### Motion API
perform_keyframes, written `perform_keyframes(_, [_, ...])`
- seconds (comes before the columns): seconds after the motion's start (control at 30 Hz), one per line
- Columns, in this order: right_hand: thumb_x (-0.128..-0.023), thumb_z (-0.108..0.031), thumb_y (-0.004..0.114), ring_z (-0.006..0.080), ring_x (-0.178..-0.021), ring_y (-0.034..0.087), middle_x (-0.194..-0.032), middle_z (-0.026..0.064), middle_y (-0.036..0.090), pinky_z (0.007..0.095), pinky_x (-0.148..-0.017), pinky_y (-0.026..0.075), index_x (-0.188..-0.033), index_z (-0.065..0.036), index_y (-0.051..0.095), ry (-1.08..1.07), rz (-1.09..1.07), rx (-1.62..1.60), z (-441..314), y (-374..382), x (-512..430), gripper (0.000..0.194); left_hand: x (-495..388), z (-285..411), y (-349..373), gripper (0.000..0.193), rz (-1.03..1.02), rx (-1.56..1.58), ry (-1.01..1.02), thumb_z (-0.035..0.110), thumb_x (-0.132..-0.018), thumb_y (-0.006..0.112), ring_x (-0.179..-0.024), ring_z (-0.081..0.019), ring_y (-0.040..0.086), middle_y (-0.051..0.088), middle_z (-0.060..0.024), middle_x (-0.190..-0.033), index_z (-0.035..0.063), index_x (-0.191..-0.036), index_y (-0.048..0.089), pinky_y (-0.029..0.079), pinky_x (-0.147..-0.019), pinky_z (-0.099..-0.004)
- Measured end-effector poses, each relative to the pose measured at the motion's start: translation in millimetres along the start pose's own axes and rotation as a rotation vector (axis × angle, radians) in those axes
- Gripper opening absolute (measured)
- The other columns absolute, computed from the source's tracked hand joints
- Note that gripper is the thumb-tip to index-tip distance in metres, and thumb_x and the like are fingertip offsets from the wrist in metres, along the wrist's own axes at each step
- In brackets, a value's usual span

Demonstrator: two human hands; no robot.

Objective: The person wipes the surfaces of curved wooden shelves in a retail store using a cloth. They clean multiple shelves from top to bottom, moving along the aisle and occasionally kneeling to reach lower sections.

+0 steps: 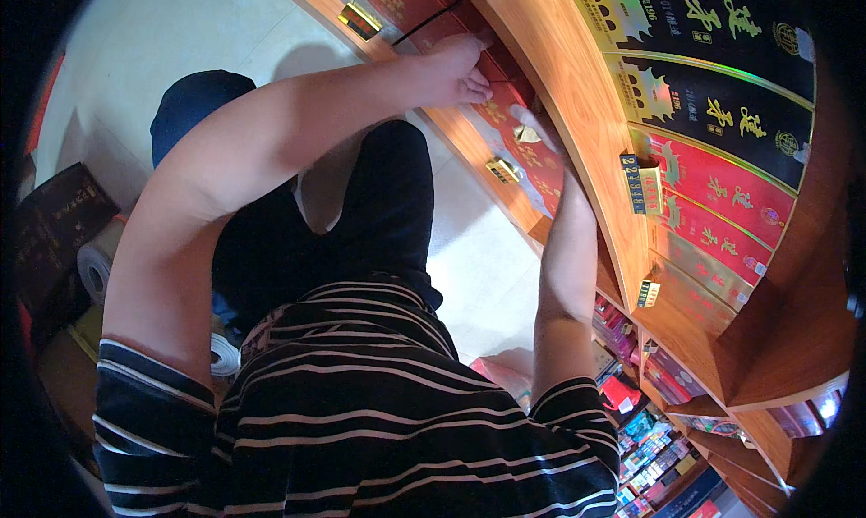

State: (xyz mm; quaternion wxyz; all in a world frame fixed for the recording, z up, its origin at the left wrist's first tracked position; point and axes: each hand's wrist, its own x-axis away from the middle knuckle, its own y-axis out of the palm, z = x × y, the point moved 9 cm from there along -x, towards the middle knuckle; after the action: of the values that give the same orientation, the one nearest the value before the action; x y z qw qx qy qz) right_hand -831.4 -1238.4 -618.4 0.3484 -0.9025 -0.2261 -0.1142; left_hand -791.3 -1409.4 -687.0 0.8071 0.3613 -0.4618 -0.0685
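My left hand point(457, 72) reaches over the lower wooden shelf, its fingers curled near a dark red box point(440, 34); whether it touches the box, I cannot tell. Under the edge of the upper shelf, my right hand point(534, 127) has a crumpled pale yellow cloth or paper point(526, 134) at its fingers. Beneath it lies a red box with gold characters point(521, 154), partly covered by my hand and the shelf edge. A gold price tag holder point(503, 170) stands on the lower shelf's front edge, and a second tag holder point(360, 21) stands farther left.
Black gift boxes point(717, 112) and red gift boxes point(724, 186) stand on the upper wooden shelf point(561, 65), close above my right forearm. Paper rolls point(95, 274) and a dark box point(67, 207) are at the left. Packed shelves point(653, 457) run off at the lower right.
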Motion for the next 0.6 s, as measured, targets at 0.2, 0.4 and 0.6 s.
perform_keyframes(0.2, [-0.085,-0.048,0.075,0.0317,-0.136,0.046,-0.146,0.0161,0.052,0.0437,-0.115,0.035,-0.143,-0.010,0.050,-0.097,0.288,0.547,21,1,18,0.074,3,-8,4,0.051,0.024,-0.311,0.070,0.041,-0.104,0.044,-0.118,-0.0416,0.061,0.059,-0.0271,-0.130,0.0132,-0.146,0.044,0.049,-0.103,-0.0508])
perform_keyframes(0.4, [-0.084,-0.026,0.077,0.0330,-0.113,0.067,-0.121,0.0161,0.070,0.0426,-0.101,0.050,-0.117,-0.003,0.069,-0.258,0.484,0.319,-28,46,94,0.041,76,58,51,0.029,0.316,-1.712,0.987,0.027,-0.093,0.063,-0.096,-0.0368,0.069,0.072,-0.0149,-0.105,0.0075,-0.113,0.071,0.055,-0.086,-0.0502])
perform_keyframes(0.6, [-0.093,-0.031,0.063,0.0390,-0.119,0.061,-0.129,0.0208,0.064,0.0476,-0.105,0.047,-0.128,-0.002,0.062,0.037,0.663,0.727,51,-33,118,0.045,57,24,75,0.043,0.184,-2.269,1.022,0.022,-0.095,0.062,-0.134,-0.0271,0.049,0.059,-0.0137,-0.137,0.0149,-0.138,0.059,0.035,-0.115,-0.0467])
